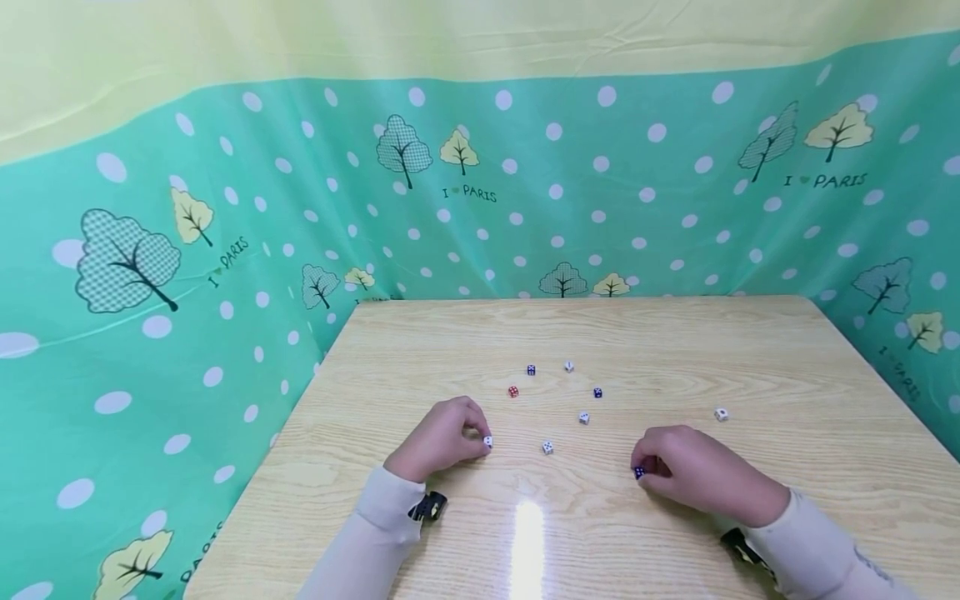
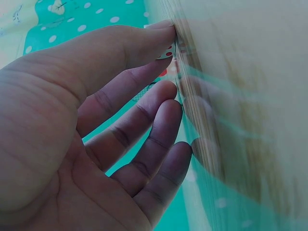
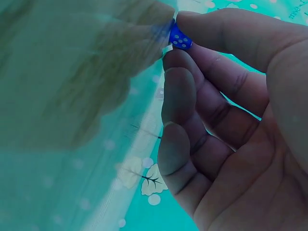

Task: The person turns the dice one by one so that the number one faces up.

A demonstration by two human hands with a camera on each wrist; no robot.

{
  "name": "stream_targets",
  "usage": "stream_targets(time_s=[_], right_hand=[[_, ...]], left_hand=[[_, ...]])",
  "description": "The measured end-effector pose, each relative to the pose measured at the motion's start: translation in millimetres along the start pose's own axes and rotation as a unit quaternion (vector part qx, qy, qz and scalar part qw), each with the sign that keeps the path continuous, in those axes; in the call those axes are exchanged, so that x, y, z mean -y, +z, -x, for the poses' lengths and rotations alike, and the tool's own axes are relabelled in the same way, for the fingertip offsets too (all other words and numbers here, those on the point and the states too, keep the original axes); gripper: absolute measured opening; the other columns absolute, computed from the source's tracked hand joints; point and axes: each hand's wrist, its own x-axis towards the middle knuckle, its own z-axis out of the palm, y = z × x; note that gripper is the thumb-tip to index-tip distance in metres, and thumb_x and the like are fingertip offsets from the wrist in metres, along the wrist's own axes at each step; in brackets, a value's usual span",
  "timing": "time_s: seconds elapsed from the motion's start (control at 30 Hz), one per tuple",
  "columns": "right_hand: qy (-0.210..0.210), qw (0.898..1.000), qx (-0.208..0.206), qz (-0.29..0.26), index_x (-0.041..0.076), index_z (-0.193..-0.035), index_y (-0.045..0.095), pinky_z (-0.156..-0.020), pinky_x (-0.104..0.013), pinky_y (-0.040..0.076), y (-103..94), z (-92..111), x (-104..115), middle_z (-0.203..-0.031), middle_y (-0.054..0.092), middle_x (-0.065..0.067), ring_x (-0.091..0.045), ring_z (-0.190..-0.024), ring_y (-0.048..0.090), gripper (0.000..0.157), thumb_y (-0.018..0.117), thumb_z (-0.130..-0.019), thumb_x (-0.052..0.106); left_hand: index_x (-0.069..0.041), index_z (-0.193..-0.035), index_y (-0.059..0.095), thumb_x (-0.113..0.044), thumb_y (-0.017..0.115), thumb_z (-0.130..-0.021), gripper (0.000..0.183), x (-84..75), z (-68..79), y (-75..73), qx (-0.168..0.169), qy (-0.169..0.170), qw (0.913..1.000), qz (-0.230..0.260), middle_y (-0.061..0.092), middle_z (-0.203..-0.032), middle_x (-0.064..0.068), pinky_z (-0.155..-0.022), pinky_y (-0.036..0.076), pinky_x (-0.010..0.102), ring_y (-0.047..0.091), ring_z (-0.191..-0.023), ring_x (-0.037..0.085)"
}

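Observation:
My left hand [image 1: 441, 437] pinches a white die [image 1: 487, 442] between thumb and index finger, down at the tabletop. In the left wrist view, the thumb covers much of that white die [image 2: 166, 54], while the other fingers are loosely bent beside the table. On the right, a blue die [image 1: 639, 472] with white pips is held between the thumb and fingertips of my right hand [image 1: 693, 467]. The right wrist view shows one face of this blue die [image 3: 180, 38] close to the table surface. Between the hands lies a white die [image 1: 547, 447].
Farther back on the wooden table [image 1: 420, 333] are a red die [image 1: 513, 391], blue dice [image 1: 531, 369] [image 1: 597, 392] and white dice [image 1: 584, 417] [image 1: 569, 366]. Another white die [image 1: 722, 414] lies beyond my right hand. A green dotted curtain [image 1: 555, 167] surrounds the table.

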Motion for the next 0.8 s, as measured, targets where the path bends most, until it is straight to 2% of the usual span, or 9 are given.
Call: stream_targets(time_s=[0.3, 0.57, 0.8], right_hand=[[0.010, 1.000, 0.004, -0.005, 0.026, -0.091, 0.072, -0.064, -0.021, 0.048, -1.2, 0.3, 0.0, -0.080, 0.059, 0.020, 0.001, -0.071, 0.053, 0.016, 0.084, -0.085, 0.016], [0.032, 0.999, -0.012, 0.016, 0.030, -0.093, 0.074, -0.068, -0.022, 0.051, -3.5, 3.2, 6.4, -0.086, 0.060, 0.020, 0.001, -0.076, 0.054, 0.020, 0.088, -0.081, 0.021], [0.003, 0.999, -0.029, 0.027, 0.026, -0.091, 0.075, -0.066, -0.021, 0.049, -0.5, 0.8, 10.8, -0.085, 0.060, 0.018, 0.002, -0.074, 0.053, 0.020, 0.087, -0.080, 0.016]], left_hand=[[-0.021, -0.085, 0.080, -0.018, 0.089, -0.082, 0.010, 0.1, -0.9, 0.6, 0.001, 0.002, 1.0000, -0.002, 0.068, -0.103, -0.009, -0.091, 0.051, 0.035, 0.062, -0.098, 0.012], [-0.023, -0.085, 0.079, -0.019, 0.088, -0.083, 0.010, -0.4, -1.9, 1.0, 0.002, 0.002, 1.0000, -0.001, 0.067, -0.103, -0.011, -0.091, 0.051, 0.035, 0.063, -0.099, 0.015], [-0.021, -0.085, 0.079, -0.018, 0.088, -0.083, 0.009, 0.1, -0.9, 0.7, 0.001, 0.000, 1.0000, 0.001, 0.068, -0.104, -0.009, -0.091, 0.051, 0.035, 0.063, -0.099, 0.015]])
